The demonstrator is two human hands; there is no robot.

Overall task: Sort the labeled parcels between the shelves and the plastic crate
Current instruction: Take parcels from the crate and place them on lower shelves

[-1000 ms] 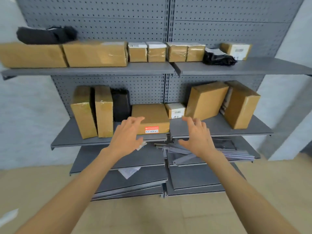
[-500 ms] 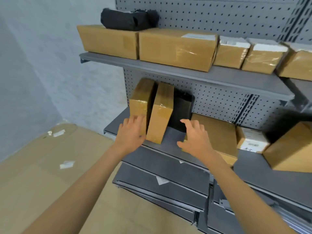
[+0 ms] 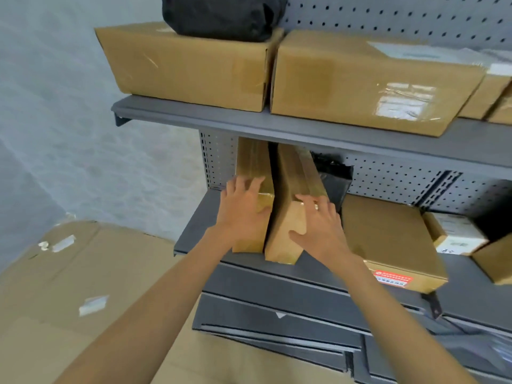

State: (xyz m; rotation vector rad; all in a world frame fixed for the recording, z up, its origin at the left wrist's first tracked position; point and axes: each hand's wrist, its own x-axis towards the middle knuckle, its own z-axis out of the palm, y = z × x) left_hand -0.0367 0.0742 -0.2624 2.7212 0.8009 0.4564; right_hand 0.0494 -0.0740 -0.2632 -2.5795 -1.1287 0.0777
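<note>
Two tall cardboard parcels stand side by side at the left end of the middle shelf (image 3: 194, 225). My left hand (image 3: 243, 209) lies with spread fingers on the front and left side of the left parcel (image 3: 253, 164). My right hand (image 3: 318, 225) lies flat on the right side of the right parcel (image 3: 291, 189), thumb on its front face. A black parcel (image 3: 332, 181) stands behind my right hand. A flat parcel with a red label (image 3: 388, 239) lies to the right. No plastic crate is in view.
The upper shelf (image 3: 249, 120) carries two large cardboard boxes (image 3: 188, 65) (image 3: 368, 79) with a black bag (image 3: 221, 15) on top. A small white-labeled box (image 3: 454, 234) sits at the right. Loose shelf panels (image 3: 277, 322) are stacked below. Flattened cardboard (image 3: 69, 273) covers the floor.
The view has swung left and closer to the shelves. Both hands have moved forward from mid-air onto the two upright parcels, one on each.
</note>
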